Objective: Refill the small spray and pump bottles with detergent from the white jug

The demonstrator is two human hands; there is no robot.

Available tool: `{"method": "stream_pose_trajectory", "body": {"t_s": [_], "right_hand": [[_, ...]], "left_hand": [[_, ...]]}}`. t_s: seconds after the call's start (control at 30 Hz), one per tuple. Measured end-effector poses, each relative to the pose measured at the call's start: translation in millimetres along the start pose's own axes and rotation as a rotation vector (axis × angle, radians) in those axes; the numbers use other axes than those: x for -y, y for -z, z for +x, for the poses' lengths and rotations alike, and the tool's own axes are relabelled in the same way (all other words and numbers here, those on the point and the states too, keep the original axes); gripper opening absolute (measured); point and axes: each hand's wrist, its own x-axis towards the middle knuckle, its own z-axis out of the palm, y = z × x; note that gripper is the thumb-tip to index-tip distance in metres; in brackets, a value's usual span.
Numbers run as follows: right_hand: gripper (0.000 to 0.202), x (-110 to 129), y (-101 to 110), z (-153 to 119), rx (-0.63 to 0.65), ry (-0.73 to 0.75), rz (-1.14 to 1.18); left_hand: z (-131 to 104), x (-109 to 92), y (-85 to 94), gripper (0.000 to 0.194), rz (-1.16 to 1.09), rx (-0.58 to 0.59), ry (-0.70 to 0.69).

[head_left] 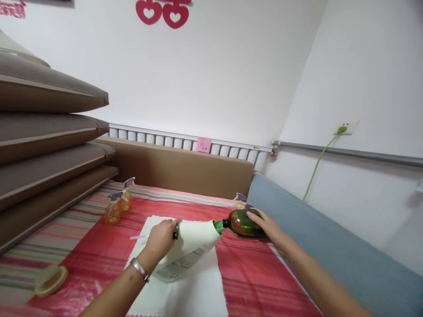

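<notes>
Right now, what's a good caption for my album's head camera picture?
Left hand holds a tilted pale container; right hand holds a green bottle at the container's mouth.

pink note [204, 145] on radiator [150, 138] | stacked cushions [49, 127] | green plug [341, 130] in socket [353, 127]

Single view, worn on my head: looks from above the near side of the white cloth [206, 288], facing forward and down across it. Cloth is near, running to the frame's bottom edge. My left hand [162, 240] shows over the cloth, my right hand [264, 223] to its right, arms [115, 281] coming in from the near side. Wide shot: beyond the cloth it takes in the radiator [159, 139] and the wall [231, 79] behind, left of the cloth the cushion stack [49, 125]. Radiator slants down rightward, can't tell if from camera angle or tilt
</notes>
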Motion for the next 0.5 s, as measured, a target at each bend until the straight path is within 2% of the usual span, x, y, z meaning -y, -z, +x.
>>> {"method": "stream_pose_trajectory", "body": {"t_s": [0.27, 0.5], "right_hand": [[0.06, 7, 3, 2, 0.005, 0.027, -0.067], [0.059, 26, -2, -5, -0.006, 0.096, -0.164]], "left_hand": [[-2, 0, 0.1, 0.049, -0.01, -0.001, 0.0], [-2, 1, 0.0, 0.048, -0.011, -0.009, -0.006]]}}
